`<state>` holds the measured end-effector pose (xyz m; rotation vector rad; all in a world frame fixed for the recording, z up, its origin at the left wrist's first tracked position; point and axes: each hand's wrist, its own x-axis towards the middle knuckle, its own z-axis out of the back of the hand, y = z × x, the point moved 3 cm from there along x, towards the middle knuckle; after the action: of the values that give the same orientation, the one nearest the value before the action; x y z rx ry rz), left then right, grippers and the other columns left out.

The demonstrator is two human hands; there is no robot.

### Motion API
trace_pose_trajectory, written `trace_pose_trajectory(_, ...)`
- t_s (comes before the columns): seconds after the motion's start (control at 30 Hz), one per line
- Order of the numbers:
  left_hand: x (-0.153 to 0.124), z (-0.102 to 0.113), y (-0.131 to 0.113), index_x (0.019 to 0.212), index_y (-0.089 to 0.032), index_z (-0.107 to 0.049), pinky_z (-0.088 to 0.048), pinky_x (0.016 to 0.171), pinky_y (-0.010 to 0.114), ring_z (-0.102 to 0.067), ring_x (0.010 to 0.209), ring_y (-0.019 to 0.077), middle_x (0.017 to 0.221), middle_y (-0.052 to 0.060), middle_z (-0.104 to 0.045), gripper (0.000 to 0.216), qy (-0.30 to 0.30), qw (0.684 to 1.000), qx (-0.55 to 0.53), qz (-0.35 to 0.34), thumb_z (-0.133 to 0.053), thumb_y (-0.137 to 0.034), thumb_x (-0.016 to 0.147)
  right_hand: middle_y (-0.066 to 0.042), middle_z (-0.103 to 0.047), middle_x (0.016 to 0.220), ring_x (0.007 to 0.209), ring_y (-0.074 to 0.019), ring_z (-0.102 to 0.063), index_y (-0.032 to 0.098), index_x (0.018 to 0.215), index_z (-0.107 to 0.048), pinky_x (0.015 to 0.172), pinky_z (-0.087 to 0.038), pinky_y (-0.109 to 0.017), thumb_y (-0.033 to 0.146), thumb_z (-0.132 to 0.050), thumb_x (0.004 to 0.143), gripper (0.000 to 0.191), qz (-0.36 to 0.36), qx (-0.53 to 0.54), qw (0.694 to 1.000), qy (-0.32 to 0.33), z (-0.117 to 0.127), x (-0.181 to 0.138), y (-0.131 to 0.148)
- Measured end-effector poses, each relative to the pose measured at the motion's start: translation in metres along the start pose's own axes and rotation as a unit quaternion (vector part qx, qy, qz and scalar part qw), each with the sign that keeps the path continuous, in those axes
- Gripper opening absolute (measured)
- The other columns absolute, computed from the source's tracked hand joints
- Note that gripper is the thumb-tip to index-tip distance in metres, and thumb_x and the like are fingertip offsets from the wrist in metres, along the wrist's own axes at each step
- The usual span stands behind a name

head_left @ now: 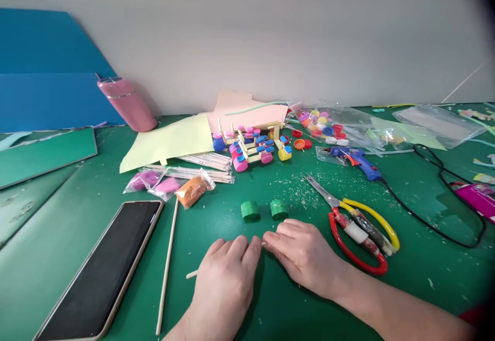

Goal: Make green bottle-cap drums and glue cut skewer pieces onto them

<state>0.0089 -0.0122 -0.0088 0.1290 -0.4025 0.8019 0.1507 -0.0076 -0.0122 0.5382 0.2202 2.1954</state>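
Low over the green table, my left hand (228, 281) is closed around a short pale wooden stick (192, 274), whose one end pokes out on the left. My right hand (303, 253) pinches at the stick's other end, where a small pale tip shows between the hands. The rest of the stick is hidden by my left fingers. Just beyond my hands stand two green bottle caps (250, 211), side by side and apart. To the left lies a longer wooden stick (167, 274). Scissors (356, 232) with red and yellow handles lie right of my right hand.
A phone (102, 269) lies left; bagged clay (192, 190) and wrapped sticks (204, 175) lie beyond it. Small cap-and-stick models (253, 150) stand at the back. A blue glue gun (358, 161) with its cord and a bag of caps (319, 122) lie right. A pink tumbler (129, 106) leans back left.
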Motion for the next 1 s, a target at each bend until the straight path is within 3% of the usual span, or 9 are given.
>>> trace_pose_trajectory(1.0, 0.007, -0.002, 0.0, 0.077, -0.014, -0.062, -0.04, 0.04, 0.03, -0.052, 0.04, 0.0192, 0.054, 0.003, -0.058, 0.026, 0.03, 0.999, 0.002, 0.028, -0.039, -0.002, 0.074, -0.001, -0.05, 0.061, 0.059, -0.0153, -0.046, 0.018, 0.075, -0.057, 0.056, -0.034, -0.027, 0.022, -0.033, 0.095, 0.032, -0.026, 0.0, 1.0, 0.003, -0.011, 0.001, -0.004)
